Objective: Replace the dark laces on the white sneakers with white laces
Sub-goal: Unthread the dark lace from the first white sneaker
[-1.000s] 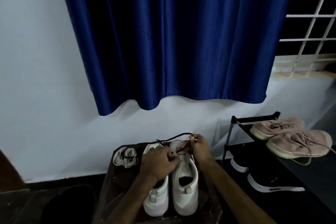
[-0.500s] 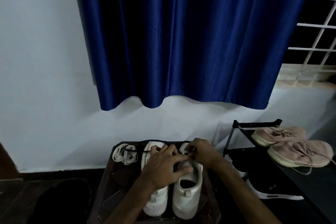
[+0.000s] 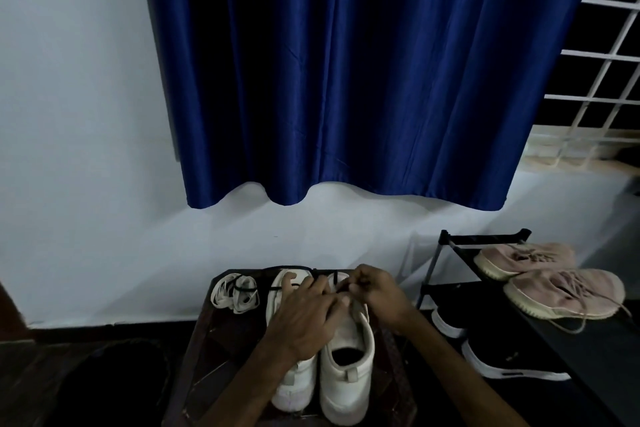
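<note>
The dark lace [image 3: 313,270], raised in a high loop a second ago, now lies low across the toes of the white sneakers [image 3: 346,357] on the small table [image 3: 221,357]. It is pinched by the right hand [image 3: 375,291] at the right sneaker's eyelets, which are steadied by the left hand [image 3: 306,314], pressed flat and gripping nothing. Unlacing is judged unfinished. The white laces [image 3: 235,291] lie bundled at nine o'clock, untouched.
</note>
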Demonstrator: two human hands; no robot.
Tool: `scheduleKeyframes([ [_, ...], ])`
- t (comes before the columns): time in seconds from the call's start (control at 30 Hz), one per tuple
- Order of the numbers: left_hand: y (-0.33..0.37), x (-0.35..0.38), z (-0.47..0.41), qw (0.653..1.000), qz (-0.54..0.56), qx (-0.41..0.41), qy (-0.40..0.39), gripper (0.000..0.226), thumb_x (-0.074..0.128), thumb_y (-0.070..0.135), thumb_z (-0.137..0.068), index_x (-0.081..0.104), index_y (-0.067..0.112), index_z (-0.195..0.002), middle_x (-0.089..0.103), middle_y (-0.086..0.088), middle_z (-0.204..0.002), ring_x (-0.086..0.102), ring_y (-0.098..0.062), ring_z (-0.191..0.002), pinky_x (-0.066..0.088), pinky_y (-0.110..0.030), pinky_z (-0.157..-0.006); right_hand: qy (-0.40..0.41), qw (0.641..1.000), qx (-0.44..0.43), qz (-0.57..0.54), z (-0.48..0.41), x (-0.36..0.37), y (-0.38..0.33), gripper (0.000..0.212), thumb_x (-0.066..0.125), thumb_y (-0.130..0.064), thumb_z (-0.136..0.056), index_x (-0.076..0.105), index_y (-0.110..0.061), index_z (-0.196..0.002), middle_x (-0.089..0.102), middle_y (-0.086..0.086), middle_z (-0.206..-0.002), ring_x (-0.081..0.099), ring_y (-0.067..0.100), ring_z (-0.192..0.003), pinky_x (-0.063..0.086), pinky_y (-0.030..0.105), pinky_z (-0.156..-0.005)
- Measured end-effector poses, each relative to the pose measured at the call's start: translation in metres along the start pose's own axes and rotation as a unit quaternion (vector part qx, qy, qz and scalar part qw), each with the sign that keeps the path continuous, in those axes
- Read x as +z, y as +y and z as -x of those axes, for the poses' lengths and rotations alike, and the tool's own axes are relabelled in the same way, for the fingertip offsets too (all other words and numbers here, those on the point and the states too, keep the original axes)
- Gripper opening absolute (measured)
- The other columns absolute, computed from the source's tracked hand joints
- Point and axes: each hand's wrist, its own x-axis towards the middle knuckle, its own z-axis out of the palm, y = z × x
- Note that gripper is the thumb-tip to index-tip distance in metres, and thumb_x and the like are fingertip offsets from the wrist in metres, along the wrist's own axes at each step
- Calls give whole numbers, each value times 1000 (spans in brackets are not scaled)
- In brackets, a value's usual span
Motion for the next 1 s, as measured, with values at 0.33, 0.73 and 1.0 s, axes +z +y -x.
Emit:
scheduleKeyframes([
  [0.33, -5, 3, -1, 998, 60, -25, 15, 48, 7, 43, -85, 52, 31, -98, 57, 13, -100, 51, -9, -99, 30, -40, -99, -22, 962, 31, 271, 12, -60, 10, 14, 71, -14, -85, 65, -26, -85, 63, -1, -93, 65, 16, -82, 48, 21, -73],
  [0.73, -13, 8, 0, 952, 275, -92, 101, 40, 49, 56, -74, 55, 29, -103, 52, 15, -104, 50, -7, -102, 43, -38, -89, -53, 914, -61, 399, -14, 9, -27, 9, 64, -20, -76, 64, -20, -85, 62, -1, -103, 58, 20, -98, 45, 31, -79],
  [1.0, -11, 13, -4, 973, 188, -133, 29, 66, 47, 83, -55, 36, 32, -94, 39, 17, -96, 45, -9, -103, 37, -35, -91, 14, 993, -6, 117, 6, -38, -18, 9, 68, -14, -87, 60, -13, -82, 70, 2, -89, 67, 14, -84, 54, 29, -77],
])
